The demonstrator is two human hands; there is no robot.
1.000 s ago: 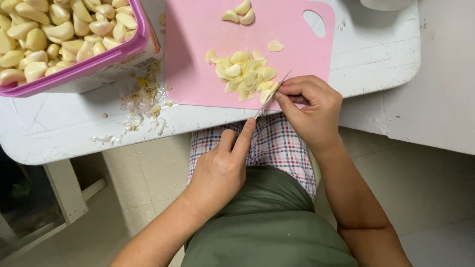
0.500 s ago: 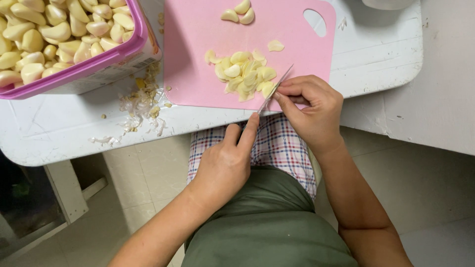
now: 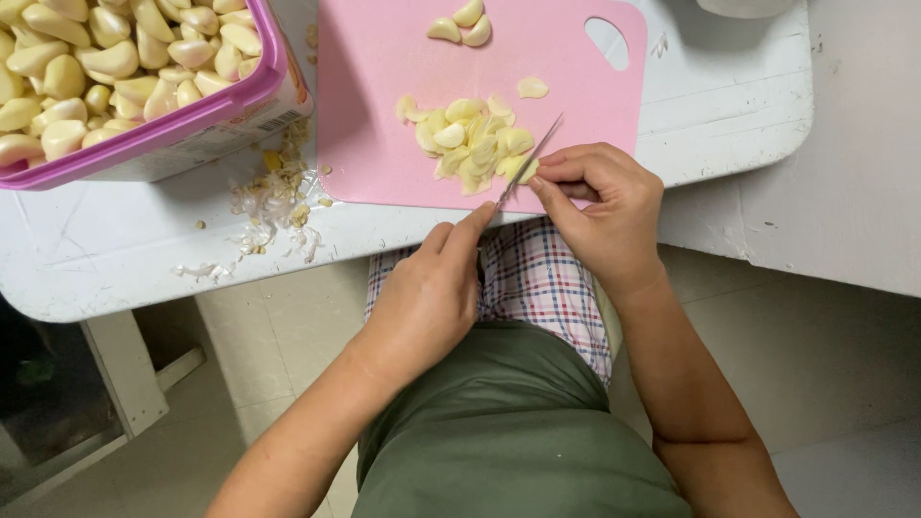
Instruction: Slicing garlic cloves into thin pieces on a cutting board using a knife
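At table edge: R hand (image 3: 600, 206) gripping small knife (image 3: 528, 163), fingers closed on handle, blade resting by garlic pile (image 3: 470, 144) on pink board (image 3: 384, 115). L hand (image 3: 427, 297) shifting nearer since 1 s ago, fingers loosely curled, holding nothing, forefinger at blade tip. Pile unchanged; trimming paused, hands regrouping.

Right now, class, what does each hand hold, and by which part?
The right hand grips a knife by its handle. The left hand holds nothing; its fingertip touches the blade.

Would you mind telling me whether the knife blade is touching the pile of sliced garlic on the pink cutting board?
Touching. The head view shows the knife, held in the right hand, with its blade lying across the near edge of the sliced garlic pile, no gap visible.
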